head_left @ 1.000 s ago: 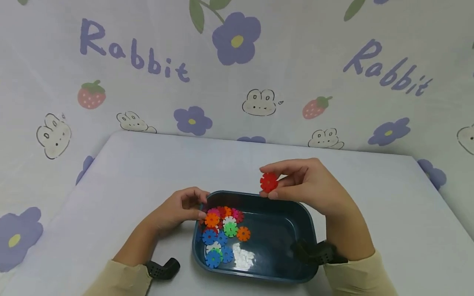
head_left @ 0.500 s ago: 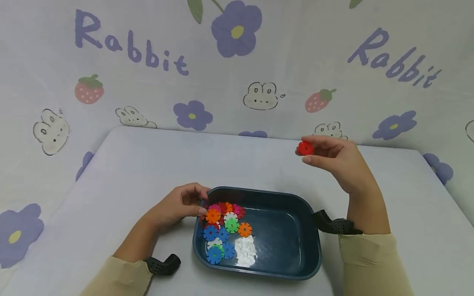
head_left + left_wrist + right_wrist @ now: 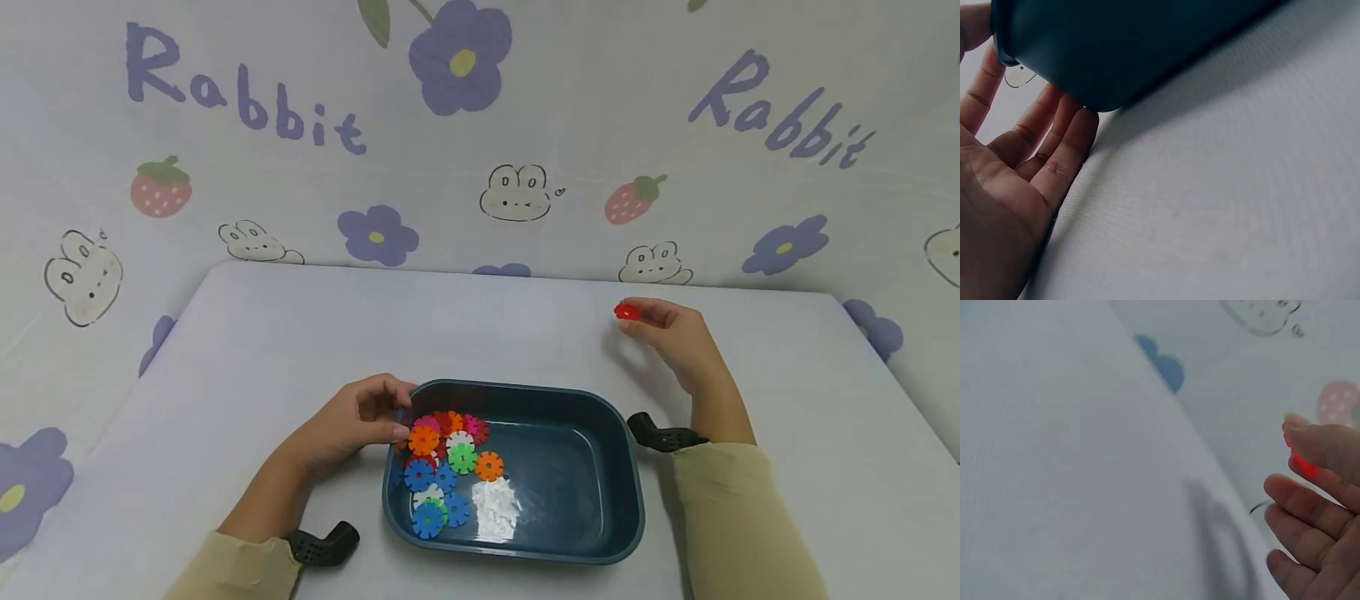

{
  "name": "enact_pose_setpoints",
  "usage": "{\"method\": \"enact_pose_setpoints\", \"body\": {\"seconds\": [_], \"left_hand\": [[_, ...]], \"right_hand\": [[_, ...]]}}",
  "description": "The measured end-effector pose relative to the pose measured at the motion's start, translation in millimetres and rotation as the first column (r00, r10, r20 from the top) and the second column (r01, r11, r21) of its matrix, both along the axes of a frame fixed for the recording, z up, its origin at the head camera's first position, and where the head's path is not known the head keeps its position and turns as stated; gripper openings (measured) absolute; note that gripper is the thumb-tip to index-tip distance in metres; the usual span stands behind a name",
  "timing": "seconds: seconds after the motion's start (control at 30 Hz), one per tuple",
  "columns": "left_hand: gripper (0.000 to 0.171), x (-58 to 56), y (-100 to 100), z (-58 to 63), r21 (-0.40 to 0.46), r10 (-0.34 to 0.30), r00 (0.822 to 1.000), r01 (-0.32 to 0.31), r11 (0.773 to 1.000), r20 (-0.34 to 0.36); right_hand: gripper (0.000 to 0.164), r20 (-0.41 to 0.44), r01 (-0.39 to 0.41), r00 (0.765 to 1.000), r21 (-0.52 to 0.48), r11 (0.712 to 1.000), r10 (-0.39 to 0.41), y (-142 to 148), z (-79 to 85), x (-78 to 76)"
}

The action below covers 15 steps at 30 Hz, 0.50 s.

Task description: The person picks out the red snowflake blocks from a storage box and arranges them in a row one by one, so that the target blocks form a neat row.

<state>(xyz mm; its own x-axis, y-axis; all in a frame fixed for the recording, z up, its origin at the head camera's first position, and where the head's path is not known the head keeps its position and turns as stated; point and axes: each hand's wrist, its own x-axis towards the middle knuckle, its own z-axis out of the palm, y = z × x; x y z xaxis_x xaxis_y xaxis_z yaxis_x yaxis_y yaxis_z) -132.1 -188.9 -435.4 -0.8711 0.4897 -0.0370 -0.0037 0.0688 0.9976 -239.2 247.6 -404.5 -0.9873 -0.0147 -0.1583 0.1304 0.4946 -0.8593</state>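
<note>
Above the far right of the table, my right hand [image 3: 671,333] pinches a red notched plastic disc [image 3: 626,311] between thumb and fingers. In the right wrist view the red disc [image 3: 1304,461] sits between thumb and index finger, and the other fingers are bent below it. My left hand [image 3: 360,418] grips the left end of a dark teal tray [image 3: 555,554], its thumb at the rim. The left wrist view has the fingers [image 3: 1075,134] against the outside of the tray's wall [image 3: 1110,56]. Several notched discs [image 3: 462,458] in blue, orange, green, white, pink and red lie at the tray's left side.
A white table [image 3: 315,325] carries the tray near its front. Behind it hangs a printed cloth [image 3: 435,158] with flowers, rabbits and strawberries. Black wrist cameras [image 3: 326,546] are strapped to both wrists.
My right hand has moved from over the tray to the far right with the red disc, rising and then lowering a little. The left hand keeps its hold on the tray.
</note>
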Motion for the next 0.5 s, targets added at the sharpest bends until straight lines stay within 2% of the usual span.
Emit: {"method": "enact_pose_setpoints", "body": {"seconds": [0.13, 0.33, 0.5], "left_hand": [[0.029, 0.8, 0.6, 0.4, 0.003, 0.000, 1.000, 0.000, 1.000, 0.008], [0.029, 1.3, 0.5, 3.3, -0.004, 0.002, 1.000, -0.002, 1.000, 0.007], [0.030, 1.1, -1.4, 2.3, 0.000, -0.004, 1.000, 0.004, 1.000, -0.002]], "right_hand": [[0.063, 0.044, -0.019, 0.999, 0.088, 0.996, 0.016, 3.9, -16.5, -3.8], [0.056, -0.012, -0.084, 0.996, 0.258, 0.962, 0.090, -2.1, -24.3, -4.6], [0.052, -0.036, -0.105, 0.992, 0.308, 0.946, 0.122, -6.8, -26.5, -5.0]]}}
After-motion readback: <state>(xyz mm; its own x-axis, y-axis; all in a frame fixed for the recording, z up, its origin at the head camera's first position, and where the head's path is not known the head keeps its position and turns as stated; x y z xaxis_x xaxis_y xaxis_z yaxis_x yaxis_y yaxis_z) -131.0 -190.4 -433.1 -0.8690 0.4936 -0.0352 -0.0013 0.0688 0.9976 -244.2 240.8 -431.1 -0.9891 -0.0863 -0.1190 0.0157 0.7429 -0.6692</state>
